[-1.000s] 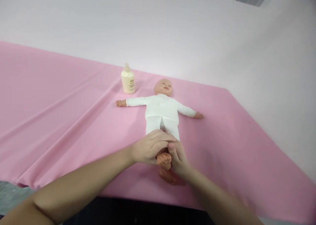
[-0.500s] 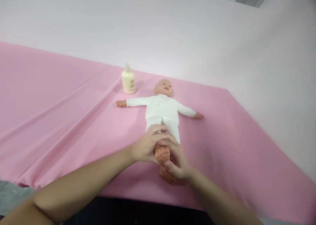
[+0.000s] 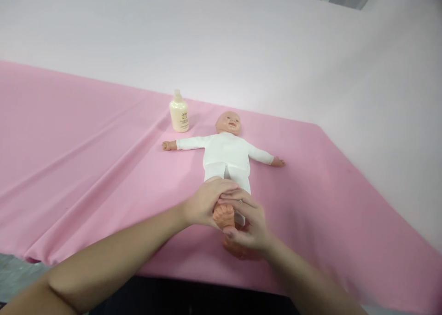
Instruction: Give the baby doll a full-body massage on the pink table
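A baby doll [image 3: 226, 149] with a white cloth body lies on its back, arms spread and head away from me. My left hand [image 3: 205, 202] is wrapped round one of the doll's feet [image 3: 223, 216] from the left, fingers curled over its top. From the right, my right hand [image 3: 248, 218] closes on the same foot, its thumb near the sole and its fingers meeting those of the left. The doll's other foot [image 3: 238, 250] rests lower down, partly covered by my right hand. Both ankles are mostly hidden.
A pump bottle [image 3: 179, 114] of pale yellow liquid stands left of the doll's head. Pink cloth [image 3: 113, 140] with creases on its left covers the table. Behind it rises a white surface [image 3: 207, 43]. The cloth's front edge lies close to my body.
The held foot has shifted slightly left. My left fingers have come down flatter over it, and my right hand's fingers and thumb have moved a little around it.
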`<act>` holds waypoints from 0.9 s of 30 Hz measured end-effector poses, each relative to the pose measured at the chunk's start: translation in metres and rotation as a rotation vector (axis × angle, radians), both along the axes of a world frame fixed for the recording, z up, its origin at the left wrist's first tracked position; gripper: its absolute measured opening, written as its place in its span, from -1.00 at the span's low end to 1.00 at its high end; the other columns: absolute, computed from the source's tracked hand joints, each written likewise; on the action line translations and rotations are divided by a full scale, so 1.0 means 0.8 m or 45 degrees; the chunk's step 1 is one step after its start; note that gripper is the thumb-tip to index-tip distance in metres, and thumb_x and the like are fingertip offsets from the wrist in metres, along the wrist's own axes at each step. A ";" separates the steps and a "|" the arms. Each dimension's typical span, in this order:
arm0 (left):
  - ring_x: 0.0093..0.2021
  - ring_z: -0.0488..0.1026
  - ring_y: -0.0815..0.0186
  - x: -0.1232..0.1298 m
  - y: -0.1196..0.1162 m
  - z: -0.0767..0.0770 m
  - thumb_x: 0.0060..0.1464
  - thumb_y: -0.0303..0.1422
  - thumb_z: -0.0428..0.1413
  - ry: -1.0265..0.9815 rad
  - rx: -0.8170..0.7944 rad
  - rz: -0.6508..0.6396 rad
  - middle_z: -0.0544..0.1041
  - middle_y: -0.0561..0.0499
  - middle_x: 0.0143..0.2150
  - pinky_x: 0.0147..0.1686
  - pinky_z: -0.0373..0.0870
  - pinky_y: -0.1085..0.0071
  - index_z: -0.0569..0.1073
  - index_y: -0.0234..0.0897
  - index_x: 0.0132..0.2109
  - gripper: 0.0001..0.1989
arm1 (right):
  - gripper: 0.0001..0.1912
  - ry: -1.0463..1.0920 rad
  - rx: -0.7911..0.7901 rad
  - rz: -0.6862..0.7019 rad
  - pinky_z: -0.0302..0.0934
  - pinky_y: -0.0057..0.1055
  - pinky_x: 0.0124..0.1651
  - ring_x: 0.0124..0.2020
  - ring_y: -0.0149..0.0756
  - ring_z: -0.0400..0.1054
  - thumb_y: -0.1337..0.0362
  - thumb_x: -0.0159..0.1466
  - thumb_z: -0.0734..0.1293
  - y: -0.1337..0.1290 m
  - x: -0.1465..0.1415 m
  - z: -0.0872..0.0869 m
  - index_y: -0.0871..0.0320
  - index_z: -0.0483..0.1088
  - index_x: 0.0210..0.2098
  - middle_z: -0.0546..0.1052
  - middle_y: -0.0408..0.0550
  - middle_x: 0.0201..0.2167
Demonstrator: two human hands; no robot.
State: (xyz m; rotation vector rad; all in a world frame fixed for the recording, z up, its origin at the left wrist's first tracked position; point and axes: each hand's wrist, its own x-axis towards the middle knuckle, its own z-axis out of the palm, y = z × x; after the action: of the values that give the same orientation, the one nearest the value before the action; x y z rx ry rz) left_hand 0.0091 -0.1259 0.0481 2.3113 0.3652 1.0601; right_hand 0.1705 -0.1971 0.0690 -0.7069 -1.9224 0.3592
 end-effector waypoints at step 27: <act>-0.14 0.52 0.11 -0.001 0.003 -0.009 -0.06 0.10 0.20 -0.064 0.145 0.032 0.56 -0.11 -0.09 -0.10 0.40 0.17 0.33 -0.24 0.08 -0.32 | -0.63 0.039 0.075 -0.122 0.41 -0.29 -0.18 -0.20 -0.19 0.45 0.00 0.30 0.32 0.000 0.000 0.003 0.11 0.44 -0.04 0.51 0.03 -0.23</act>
State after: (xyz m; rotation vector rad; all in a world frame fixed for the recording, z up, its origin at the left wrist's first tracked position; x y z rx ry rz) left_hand 0.0085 -0.1233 0.0407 2.3803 0.3225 1.1766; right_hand 0.1706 -0.1970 0.0712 -0.7471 -1.8554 0.2516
